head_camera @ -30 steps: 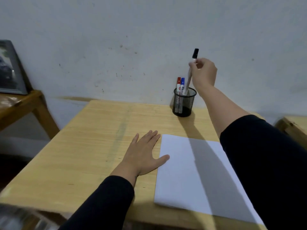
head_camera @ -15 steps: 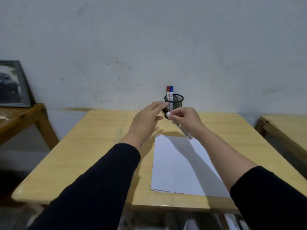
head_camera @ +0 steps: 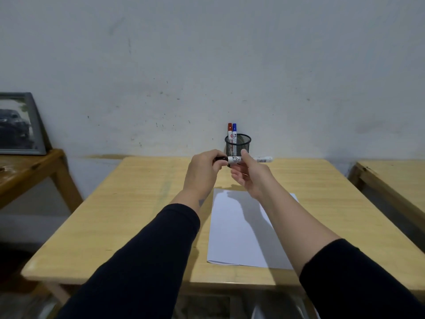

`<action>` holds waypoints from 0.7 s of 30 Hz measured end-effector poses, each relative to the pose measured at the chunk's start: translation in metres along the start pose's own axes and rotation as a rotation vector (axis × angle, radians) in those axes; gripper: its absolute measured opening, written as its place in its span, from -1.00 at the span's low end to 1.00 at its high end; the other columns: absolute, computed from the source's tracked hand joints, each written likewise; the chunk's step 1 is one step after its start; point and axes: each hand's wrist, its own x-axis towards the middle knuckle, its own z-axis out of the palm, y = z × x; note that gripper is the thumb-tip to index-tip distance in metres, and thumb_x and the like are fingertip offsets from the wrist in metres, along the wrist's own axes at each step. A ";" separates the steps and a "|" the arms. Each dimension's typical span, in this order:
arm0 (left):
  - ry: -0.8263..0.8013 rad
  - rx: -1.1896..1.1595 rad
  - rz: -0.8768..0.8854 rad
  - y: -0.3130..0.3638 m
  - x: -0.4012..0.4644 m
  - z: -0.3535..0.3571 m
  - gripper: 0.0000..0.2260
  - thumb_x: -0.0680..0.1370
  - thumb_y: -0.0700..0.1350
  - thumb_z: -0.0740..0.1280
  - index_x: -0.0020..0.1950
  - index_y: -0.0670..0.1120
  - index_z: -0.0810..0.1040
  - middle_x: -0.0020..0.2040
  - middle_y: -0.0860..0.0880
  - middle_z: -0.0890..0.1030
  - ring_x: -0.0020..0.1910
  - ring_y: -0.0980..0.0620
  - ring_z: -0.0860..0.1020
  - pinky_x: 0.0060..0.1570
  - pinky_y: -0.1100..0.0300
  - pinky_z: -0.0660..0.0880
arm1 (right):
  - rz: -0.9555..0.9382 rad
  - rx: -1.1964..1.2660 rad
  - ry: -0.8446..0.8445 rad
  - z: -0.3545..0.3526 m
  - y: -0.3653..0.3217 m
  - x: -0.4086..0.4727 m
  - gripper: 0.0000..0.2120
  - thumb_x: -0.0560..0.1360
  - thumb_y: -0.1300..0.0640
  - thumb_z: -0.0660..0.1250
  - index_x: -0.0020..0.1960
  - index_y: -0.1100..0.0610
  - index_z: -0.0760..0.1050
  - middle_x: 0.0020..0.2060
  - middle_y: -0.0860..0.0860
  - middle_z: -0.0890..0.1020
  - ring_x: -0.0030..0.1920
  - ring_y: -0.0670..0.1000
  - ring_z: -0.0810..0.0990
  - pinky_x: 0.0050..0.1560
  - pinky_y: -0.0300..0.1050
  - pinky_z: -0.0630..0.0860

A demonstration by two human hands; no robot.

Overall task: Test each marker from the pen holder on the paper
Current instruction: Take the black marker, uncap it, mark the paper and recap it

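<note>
Head view, looking forward and down over a light wooden table (head_camera: 142, 217) set against a pale wall. Both hands are raised above the table, just in front of a black mesh pen holder (head_camera: 238, 143) that stands at the table's far edge. Between them they hold a white marker (head_camera: 243, 159) lying level, its long axis running side to side — the black cap end points to the person's left, the plain white end to the right, past the holder. The left hand (head_camera: 202, 173) is curled closed around the black cap, fingers wrapped over it. The right hand (head_camera: 250, 176) grips the white barrel just beside the cap, thumb on top, the remaining fingers loosely curved underneath. Two more markers stand upright inside the holder — a red-capped marker (head_camera: 229, 131) and, touching it on the right, a blue-capped marker (head_camera: 234, 132). A white sheet of paper (head_camera: 236, 238) lies flat on the table nearer the person than the holder, below the hands. Well to the left of the holder, a framed picture (head_camera: 19, 125) leans on another wooden table.
</note>
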 end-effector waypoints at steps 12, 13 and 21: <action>-0.142 0.010 -0.375 -0.035 -0.002 -0.004 -0.89 0.58 -0.18 0.27 0.04 -0.11 0.58 -0.22 0.04 0.52 -0.25 0.09 0.49 -0.32 0.29 0.42 | -0.098 0.035 0.138 -0.017 0.010 0.029 -0.81 0.56 0.10 0.30 -0.17 0.18 0.46 -0.29 0.07 0.55 -0.34 -0.03 0.52 -0.42 -0.27 0.52; -0.175 0.062 -0.394 -0.041 -0.004 -0.008 -0.91 0.58 -0.18 0.27 0.07 -0.10 0.52 -0.19 0.06 0.51 -0.25 0.13 0.48 -0.36 0.33 0.38 | -0.109 -0.026 0.137 -0.021 0.011 0.031 -0.80 0.55 0.05 0.31 -0.17 0.15 0.46 -0.28 0.04 0.54 -0.33 -0.03 0.51 -0.39 -0.24 0.49; -0.322 0.337 -0.363 -0.068 -0.011 0.004 -0.87 0.49 -0.20 0.31 -0.04 -0.08 0.63 -0.22 -0.02 0.57 -0.24 -0.01 0.51 -0.27 0.21 0.43 | -0.141 -0.220 0.132 -0.019 0.042 0.035 -0.72 0.47 -0.03 0.40 -0.09 0.19 0.50 -0.39 0.00 0.53 -0.48 -0.08 0.46 -0.46 -0.24 0.40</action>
